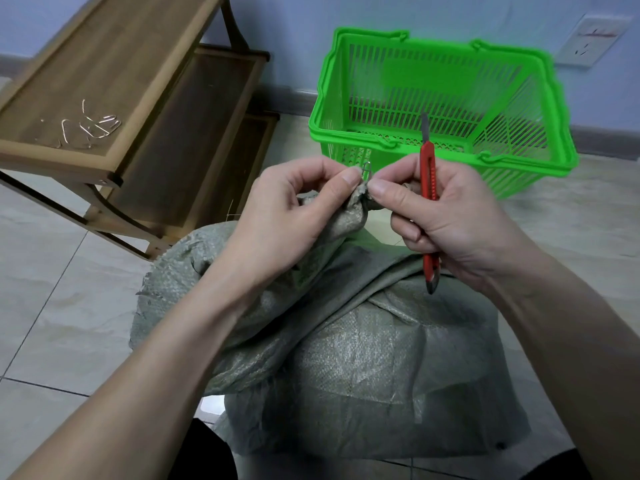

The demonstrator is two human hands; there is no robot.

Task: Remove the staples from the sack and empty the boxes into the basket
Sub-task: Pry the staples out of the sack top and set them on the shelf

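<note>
A grey-green woven sack (pixel 363 368) stands on the floor in front of me, bulging with hidden contents. My left hand (pixel 301 209) pinches the gathered top edge of the sack. My right hand (pixel 446 213) grips a red utility knife (pixel 428 188) with its blade out and pointing up, while its thumb and forefinger pinch the same sack edge. A thin metal staple (pixel 367 169) sticks up from the fabric between my two thumbs. The green plastic basket (pixel 346 133) sits on the floor just behind my hands and holds nothing.
A wooden stepped shelf (pixel 145 109) stands at the left, with several pulled staples (pixel 93 128) lying on its top step. A wall socket (pixel 588 39) is at the upper right. The floor is pale tile.
</note>
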